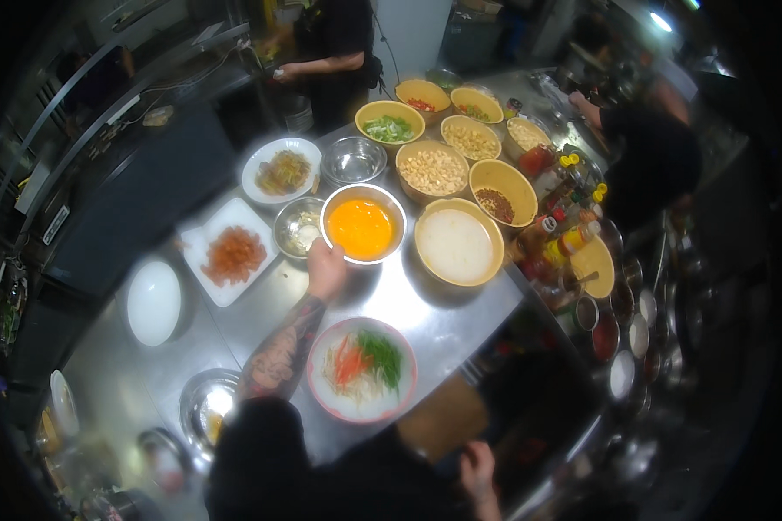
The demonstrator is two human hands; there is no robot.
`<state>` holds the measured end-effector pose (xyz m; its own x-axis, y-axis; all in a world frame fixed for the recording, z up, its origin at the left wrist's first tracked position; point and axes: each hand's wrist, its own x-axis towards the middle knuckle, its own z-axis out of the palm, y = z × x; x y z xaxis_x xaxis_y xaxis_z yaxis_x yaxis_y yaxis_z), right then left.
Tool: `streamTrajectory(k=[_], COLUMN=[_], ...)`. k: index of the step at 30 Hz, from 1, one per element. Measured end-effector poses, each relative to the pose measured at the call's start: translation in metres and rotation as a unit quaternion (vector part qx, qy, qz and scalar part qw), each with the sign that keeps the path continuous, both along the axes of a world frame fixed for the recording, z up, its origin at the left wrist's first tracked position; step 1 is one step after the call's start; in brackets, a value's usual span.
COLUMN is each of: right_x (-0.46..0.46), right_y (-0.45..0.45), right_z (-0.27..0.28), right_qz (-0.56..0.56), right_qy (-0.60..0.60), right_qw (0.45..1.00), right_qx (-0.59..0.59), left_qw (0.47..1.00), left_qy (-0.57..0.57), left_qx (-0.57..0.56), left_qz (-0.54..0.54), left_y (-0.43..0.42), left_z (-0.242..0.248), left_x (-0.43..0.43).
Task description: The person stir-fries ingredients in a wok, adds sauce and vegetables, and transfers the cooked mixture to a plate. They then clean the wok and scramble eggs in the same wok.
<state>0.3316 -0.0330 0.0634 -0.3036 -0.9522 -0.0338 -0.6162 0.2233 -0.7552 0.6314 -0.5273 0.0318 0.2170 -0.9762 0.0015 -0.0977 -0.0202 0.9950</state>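
Note:
My left hand (326, 269) grips the near rim of a metal bowl of orange-yellow liquid, likely beaten egg (361, 229). Beside it on the left is a smaller metal bowl with pale contents (299, 228). A yellow bowl of whitish liquid (459, 241) stands to the right. Nearer me lies a pink-rimmed plate (412, 376) with shredded orange, green and whitish vegetables. My right hand (477, 466) hangs low beside my body, beyond the steel table's edge, its fingers curled; whether it holds anything is unclear.
Yellow bowls of chopped ingredients (432, 168) and stacked metal bowls (354, 161) stand at the back. Plates of food (234, 253) and a white oval dish (154, 303) are at left. Bottles (572, 239) and seasoning containers (605, 333) crowd the right. Other people (651, 156) work beyond the table.

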Motion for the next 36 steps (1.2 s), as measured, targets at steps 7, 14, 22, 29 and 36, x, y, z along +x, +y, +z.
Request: streamTrajectory(k=[7,14,22,29,36], right_x=[-0.029,-0.069,-0.084,-0.062,-0.038], right_y=[0.048,0.162,0.304,0.392,0.411], right_z=[-0.010,0.013,0.020,0.008,0.006], right_qz=[-0.034,-0.159,-0.352,-0.461,-0.539], right_qy=[0.009,-0.039,-0.082,-0.059,-0.118], right_qw=[0.997,0.979,0.911,0.850,0.796], right_qx=[-0.071,-0.124,-0.200,-0.248,-0.250], left_qw=[0.976,0.919,0.741,0.576,0.522], left_qy=[0.072,0.028,0.098,0.050,-0.046], left_qx=[0.044,-0.030,0.112,0.084,0.096], left_qz=[-0.199,-0.393,-0.655,-0.811,-0.846], left_y=[0.108,0.202,0.467,0.680,0.805], left_z=[0.187,0.191,0.238,0.209,0.172], left_x=[-0.063,-0.237,-0.493,-0.633,-0.683])
